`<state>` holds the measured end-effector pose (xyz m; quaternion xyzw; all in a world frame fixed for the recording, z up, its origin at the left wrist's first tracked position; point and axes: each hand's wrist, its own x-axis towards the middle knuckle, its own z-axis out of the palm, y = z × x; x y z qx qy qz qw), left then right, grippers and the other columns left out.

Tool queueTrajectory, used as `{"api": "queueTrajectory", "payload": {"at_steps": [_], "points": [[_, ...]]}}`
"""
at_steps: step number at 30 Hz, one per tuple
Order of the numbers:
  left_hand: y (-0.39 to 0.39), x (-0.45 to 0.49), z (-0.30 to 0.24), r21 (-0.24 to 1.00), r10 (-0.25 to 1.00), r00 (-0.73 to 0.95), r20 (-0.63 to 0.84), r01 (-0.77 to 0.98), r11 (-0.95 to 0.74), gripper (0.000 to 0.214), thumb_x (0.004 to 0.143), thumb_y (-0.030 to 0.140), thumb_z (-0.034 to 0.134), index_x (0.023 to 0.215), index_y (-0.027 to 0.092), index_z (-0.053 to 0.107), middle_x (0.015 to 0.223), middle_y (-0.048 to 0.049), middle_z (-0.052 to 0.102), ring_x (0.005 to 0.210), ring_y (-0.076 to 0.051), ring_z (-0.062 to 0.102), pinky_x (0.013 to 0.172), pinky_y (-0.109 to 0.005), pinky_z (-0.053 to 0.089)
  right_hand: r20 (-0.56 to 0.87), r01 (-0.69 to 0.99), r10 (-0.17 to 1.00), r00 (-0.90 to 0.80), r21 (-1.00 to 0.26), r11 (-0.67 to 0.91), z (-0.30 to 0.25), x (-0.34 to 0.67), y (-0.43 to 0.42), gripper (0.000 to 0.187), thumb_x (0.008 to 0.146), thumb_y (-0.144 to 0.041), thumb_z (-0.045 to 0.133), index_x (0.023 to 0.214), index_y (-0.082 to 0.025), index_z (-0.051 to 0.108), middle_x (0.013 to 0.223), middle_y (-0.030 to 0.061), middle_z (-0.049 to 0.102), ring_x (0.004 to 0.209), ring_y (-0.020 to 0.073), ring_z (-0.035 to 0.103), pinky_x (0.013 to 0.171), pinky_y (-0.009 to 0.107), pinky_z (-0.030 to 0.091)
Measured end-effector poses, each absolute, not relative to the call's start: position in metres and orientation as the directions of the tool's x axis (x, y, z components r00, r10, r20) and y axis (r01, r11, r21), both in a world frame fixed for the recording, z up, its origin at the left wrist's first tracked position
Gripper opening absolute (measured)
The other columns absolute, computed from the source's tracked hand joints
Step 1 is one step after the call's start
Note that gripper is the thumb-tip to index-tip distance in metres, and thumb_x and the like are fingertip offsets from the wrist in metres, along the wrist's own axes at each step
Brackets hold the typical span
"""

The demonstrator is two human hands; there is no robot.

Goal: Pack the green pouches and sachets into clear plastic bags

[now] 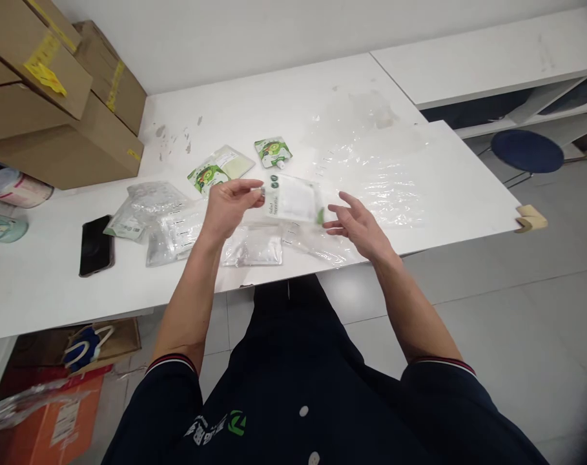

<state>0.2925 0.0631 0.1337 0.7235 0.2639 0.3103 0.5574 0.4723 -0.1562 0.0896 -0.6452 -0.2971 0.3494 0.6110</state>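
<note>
My left hand (230, 205) pinches the left end of a white spout pouch (296, 199) with green print, held sideways above the table. At the pouch's right end my right hand (355, 223) has its fingers apart, with the fingertips close to the edge; whether they touch it I cannot tell. Just beyond lies a small green printed spout pouch (272, 152). Farther left, another green pouch (206, 175) partly overlaps a pale flat pouch (232, 161). Below my hands are a silvery clear packet (253, 250) and clear plastic bags (317, 244).
Clear plastic sheets (385, 187) spread over the right of the white table (460, 187). More plastic-bagged pouches (170, 236) and a black phone (96, 245) lie left. Cardboard boxes (80, 148) stack at the back left. A blue stool (528, 152) stands right, beyond the table's wooden-capped corner (531, 218).
</note>
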Motion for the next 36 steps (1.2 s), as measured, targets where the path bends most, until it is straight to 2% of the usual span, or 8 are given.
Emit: {"api": "queueTrajectory", "payload": {"at_steps": [6, 11, 14, 17, 23, 28, 32, 36], "points": [[0.035, 0.3, 0.114, 0.91, 0.54, 0.829, 0.146, 0.102, -0.402, 0.031, 0.085, 0.04, 0.062, 0.109, 0.019, 0.065, 0.098, -0.0053, 0.067, 0.086, -0.015, 0.065, 0.082, -0.035, 0.056, -0.143, -0.323, 0.739, 0.658, -0.94, 0.107, 0.069, 0.456, -0.156, 0.05, 0.072, -0.052, 0.077, 0.108, -0.023, 0.059, 0.109, 0.0066, 0.071, 0.101, 0.0259, 0.067, 0.085, 0.044, 0.058], [0.014, 0.281, 0.106, 0.449, 0.342, 0.936, 0.082, 0.271, -0.851, 0.035, 0.082, 0.035, 0.065, 0.113, 0.021, 0.056, 0.116, -0.0077, 0.056, 0.101, -0.022, 0.055, 0.086, -0.039, 0.049, -0.204, -0.38, 0.672, 0.712, -0.917, 0.123, 0.046, 0.451, -0.159, 0.048, 0.069, -0.047, 0.08, 0.103, -0.022, 0.059, 0.106, 0.0065, 0.072, 0.097, 0.0255, 0.068, 0.085, 0.044, 0.058], [0.001, 0.28, 0.091, 0.157, 0.322, 0.946, 0.032, 0.313, -0.937, 0.033, 0.08, 0.026, 0.064, 0.11, 0.016, 0.053, 0.11, -0.0104, 0.054, 0.097, -0.025, 0.052, 0.082, -0.039, 0.046, -0.224, -0.358, 0.692, 0.686, -0.932, 0.053, 0.038, 0.452, -0.157, 0.051, 0.069, -0.049, 0.078, 0.106, -0.021, 0.057, 0.108, 0.0077, 0.071, 0.096, 0.0256, 0.068, 0.082, 0.043, 0.058], [-0.006, 0.285, 0.072, 0.048, 0.357, 0.932, 0.067, 0.354, -0.934, 0.026, 0.084, 0.023, 0.057, 0.109, 0.014, 0.053, 0.106, -0.0125, 0.053, 0.093, -0.025, 0.052, 0.077, -0.037, 0.045, -0.257, -0.213, 0.706, 0.66, -0.965, -0.153, 0.037, 0.455, -0.158, 0.061, 0.071, -0.053, 0.075, 0.118, -0.02, 0.054, 0.11, 0.0102, 0.069, 0.093, 0.0269, 0.068, 0.077, 0.043, 0.059], [-0.002, 0.29, 0.056, 0.047, 0.259, 0.949, 0.181, 0.255, -0.966, 0.023, 0.092, 0.015, 0.043, 0.108, 0.019, 0.059, 0.118, -0.014, 0.055, 0.103, -0.026, 0.053, 0.08, -0.039, 0.044, 0.01, 0.465, 0.615, 0.789, -0.664, -0.586, 0.054, 0.454, -0.164, 0.079, 0.079, -0.051, 0.067, 0.144, -0.018, 0.038, 0.127, 0.0209, 0.056, 0.111, 0.0383, 0.057, 0.087, 0.055, 0.05], [0.007, 0.299, 0.058, 0.126, 0.111, 0.958, 0.263, 0.08, -0.989, 0.03, 0.092, 0.007, 0.038, 0.101, 0.021, 0.063, 0.121, -0.0111, 0.061, 0.12, -0.026, 0.05, 0.094, -0.045, 0.042, 0.222, 0.846, 0.849, 0.48, -0.372, -0.381, 0.059, 0.435, -0.168, 0.06, 0.086, -0.052, 0.059, 0.134, -0.018, 0.05, 0.146, 0.022, 0.04, 0.132, 0.0424, 0.039, 0.099, 0.06, 0.04], [0.014, 0.308, 0.074, 0.214, 0.081, 0.949, 0.305, 0.014, -0.977, 0.027, 0.095, 0.012, 0.035, 0.099, 0.02, 0.061, 0.111, -0.0081, 0.066, 0.124, -0.024, 0.049, 0.107, -0.047, 0.035, 0.189, 0.896, 0.909, 0.372, -0.33, -0.298, 0.064, 0.436, -0.176, 0.042, 0.094, -0.03, 0.047, 0.135, -0.021, 0.051, 0.138, 0.0145, 0.055, 0.129, 0.0336, 0.047, 0.102, 0.05, 0.041], [0.023, 0.321, 0.095, 0.41, 0.16, 0.952, 0.26, 0.041, -0.911, 0.022, 0.098, 0.023, 0.037, 0.1, 0.017, 0.059, 0.101, -0.0083, 0.066, 0.104, -0.021, 0.058, 0.094, -0.038, 0.045, 0.102, 0.809, 0.915, 0.391, -0.512, -0.288, 0.088, 0.467, -0.173, 0.034, 0.097, -0.034, 0.039, 0.123, -0.025, 0.061, 0.112, 0.0081, 0.069, 0.097, 0.026, 0.064, 0.078, 0.038, 0.05]]}}
